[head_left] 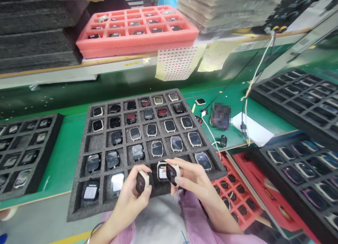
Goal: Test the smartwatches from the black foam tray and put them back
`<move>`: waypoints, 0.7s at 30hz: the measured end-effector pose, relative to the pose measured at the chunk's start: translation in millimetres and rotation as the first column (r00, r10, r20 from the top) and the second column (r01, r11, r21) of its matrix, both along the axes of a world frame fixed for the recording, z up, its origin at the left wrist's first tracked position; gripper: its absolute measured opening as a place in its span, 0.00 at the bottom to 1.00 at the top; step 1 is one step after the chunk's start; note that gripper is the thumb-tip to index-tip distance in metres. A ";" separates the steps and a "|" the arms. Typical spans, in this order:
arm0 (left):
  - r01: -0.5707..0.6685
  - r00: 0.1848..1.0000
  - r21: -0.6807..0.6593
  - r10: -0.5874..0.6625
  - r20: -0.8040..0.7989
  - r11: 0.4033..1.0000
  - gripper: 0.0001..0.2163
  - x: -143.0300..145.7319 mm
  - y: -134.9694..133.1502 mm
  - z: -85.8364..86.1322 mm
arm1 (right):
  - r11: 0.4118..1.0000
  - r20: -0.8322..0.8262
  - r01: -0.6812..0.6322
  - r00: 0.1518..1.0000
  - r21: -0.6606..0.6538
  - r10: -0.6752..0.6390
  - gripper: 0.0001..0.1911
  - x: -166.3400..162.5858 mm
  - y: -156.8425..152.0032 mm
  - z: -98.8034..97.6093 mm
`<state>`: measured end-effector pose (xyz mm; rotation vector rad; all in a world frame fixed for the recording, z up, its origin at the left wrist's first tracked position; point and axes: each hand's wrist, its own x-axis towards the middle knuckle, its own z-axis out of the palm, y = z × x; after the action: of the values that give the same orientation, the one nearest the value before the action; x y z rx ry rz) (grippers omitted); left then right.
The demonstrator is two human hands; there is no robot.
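Observation:
My left hand is closed around a beige smartwatch body with a dark screen, held just above the near edge of the grey foam tray. My right hand pinches a second watch body with a dark screen right beside the first. Behind them a third watch with a lit white screen lies in a tray pocket. The tray's other pockets hold several watch bodies, some black, some beige, some red.
A dark foam tray of watches lies at the left on the green bench. Black trays and red trays sit at the right. Charging cables and a white pad lie right of the middle tray. A pink tray rests on the shelf behind.

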<state>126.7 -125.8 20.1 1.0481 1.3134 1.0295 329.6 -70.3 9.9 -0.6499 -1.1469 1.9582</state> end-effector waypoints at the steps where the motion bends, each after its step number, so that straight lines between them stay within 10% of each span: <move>1: 0.008 1.000 -0.005 -0.008 0.002 1.000 0.12 0.0 -0.1 0.0 | 1.000 0.001 0.003 1.000 0.004 -0.003 0.21 0.0 0.1 -0.1; 21: 0.012 0.972 -0.068 0.005 0.234 0.998 0.23 2.7 2.4 -1.5 | 1.000 -0.004 -0.007 1.000 0.002 0.007 0.23 -0.8 0.7 2.1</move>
<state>129.4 -123.4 18.6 0.8488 1.1461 1.0633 328.8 -69.6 12.0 -0.6412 -1.1497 1.9633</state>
